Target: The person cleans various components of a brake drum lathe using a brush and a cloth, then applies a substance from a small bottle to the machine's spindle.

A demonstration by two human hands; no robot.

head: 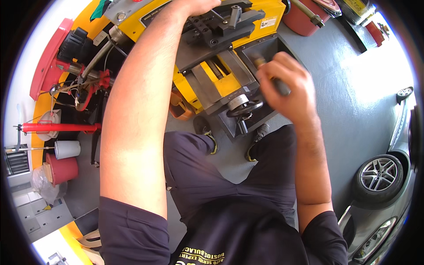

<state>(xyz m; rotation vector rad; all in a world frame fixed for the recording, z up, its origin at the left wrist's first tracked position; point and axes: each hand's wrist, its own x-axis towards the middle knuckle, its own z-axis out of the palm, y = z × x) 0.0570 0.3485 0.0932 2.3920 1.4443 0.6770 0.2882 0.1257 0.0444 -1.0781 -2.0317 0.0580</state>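
Note:
A yellow brake lathe [228, 86] stands before me. My left hand [200, 6] reaches over its upper part, partly cut off by the picture's top edge; whether its fingers grip anything is hidden. Below and right of it sits the dark metal tool-holder assembly [215, 29] with a short upright lever [235, 16]. My right hand [293, 84] is closed around a short tool [281, 86] with a dark handle and a brownish, motion-blurred end, possibly a brush. It is over the dark metal tray [271, 48]. Left of this hand are the black handwheel [250, 108] and the exposed lead screw [214, 69].
An orange container [180, 107] is under the lathe. Red stands [59, 127] and a red bucket [63, 169] are at left. Another red container [298, 20] is beyond the tray. A grey car with an alloy wheel [379, 175] is parked at right. My shoes [202, 125] are near the lathe's base.

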